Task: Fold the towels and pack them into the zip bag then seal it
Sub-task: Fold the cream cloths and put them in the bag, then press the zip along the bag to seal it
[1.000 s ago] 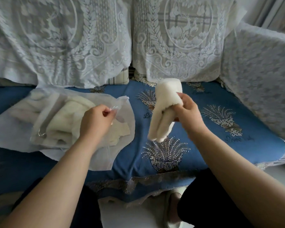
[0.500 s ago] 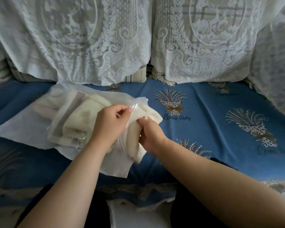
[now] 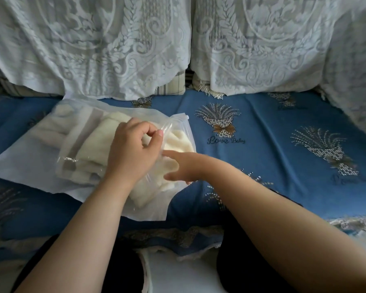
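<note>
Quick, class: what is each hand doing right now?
Left hand: pinches the open edge of the zip bag.
Right hand: open, fingers straight, pushing the towel into the bag.

soft dim daylight, slight blur, warped edges.

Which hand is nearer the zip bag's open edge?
Left. The left hand pinches the zip bag at its open edge, lifting it. The right hand lies just below that grip, fingers straight, reaching into the mouth against the towel.
</note>
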Demonstrator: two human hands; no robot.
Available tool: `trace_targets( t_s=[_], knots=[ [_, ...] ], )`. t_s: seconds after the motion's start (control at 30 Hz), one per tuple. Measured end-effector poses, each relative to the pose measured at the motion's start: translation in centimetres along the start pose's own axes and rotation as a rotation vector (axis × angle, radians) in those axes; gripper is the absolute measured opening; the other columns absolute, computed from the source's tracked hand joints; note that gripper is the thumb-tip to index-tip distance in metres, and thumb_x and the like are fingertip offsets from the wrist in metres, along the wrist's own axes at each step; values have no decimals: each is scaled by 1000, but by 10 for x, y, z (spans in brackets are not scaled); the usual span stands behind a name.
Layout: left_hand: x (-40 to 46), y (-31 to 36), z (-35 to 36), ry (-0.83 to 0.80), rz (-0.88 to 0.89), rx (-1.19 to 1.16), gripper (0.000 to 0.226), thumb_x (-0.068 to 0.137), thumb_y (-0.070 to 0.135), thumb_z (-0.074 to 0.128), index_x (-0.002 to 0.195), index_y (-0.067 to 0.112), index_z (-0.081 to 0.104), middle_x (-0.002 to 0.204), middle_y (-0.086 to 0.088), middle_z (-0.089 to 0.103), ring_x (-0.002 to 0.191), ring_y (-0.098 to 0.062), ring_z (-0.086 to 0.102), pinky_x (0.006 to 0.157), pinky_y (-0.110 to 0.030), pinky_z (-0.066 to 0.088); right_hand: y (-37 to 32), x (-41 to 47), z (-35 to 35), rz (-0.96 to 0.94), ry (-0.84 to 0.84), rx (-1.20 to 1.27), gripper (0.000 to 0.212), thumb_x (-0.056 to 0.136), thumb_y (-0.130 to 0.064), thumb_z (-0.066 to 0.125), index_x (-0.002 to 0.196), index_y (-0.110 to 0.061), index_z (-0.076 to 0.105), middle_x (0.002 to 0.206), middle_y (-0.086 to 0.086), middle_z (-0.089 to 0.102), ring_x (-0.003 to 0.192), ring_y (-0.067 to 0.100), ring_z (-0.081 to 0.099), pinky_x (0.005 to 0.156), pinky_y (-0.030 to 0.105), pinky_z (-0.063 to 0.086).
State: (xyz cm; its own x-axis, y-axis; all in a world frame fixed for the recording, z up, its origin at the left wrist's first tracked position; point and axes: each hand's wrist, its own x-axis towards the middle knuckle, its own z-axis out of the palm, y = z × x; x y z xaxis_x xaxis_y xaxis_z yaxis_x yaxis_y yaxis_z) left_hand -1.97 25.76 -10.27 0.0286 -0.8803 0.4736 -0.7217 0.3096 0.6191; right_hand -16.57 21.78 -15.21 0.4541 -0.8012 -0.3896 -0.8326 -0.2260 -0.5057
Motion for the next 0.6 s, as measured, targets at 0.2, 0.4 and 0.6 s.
trace_targets(
  t_s=[0.2, 0.4, 0.6],
  knots=[
    [-1, -8, -1, -305, -288, -498, 15, 84, 30, 62, 72, 27, 70, 132, 16, 52, 124, 0, 46, 97, -23, 38, 5, 12, 7, -89, -198, 442, 38, 95, -16, 52, 129, -30, 46, 96, 6, 64, 87, 20, 65, 78, 34, 54],
    [-3, -10, 3, -331, -420, -859, 19, 79, 23, 62, 63, 19, 73, 131, 6, 60, 120, 3, 52, 98, -17, 36, -6, 42, 19, -131, -351, 929, 26, 91, 2, 46, 107, -17, 56, 109, 6, 59, 105, 23, 56, 103, 45, 43],
    [0, -17, 15, -396, -525, -784, 16, 78, 20, 68, 92, 15, 73, 124, 3, 64, 113, -3, 54, 109, -27, 31, 11, 31, -24, 86, -345, 704, 18, 98, -8, 45, 90, -17, 59, 91, 9, 72, 77, 23, 69, 61, 28, 56]
  ],
)
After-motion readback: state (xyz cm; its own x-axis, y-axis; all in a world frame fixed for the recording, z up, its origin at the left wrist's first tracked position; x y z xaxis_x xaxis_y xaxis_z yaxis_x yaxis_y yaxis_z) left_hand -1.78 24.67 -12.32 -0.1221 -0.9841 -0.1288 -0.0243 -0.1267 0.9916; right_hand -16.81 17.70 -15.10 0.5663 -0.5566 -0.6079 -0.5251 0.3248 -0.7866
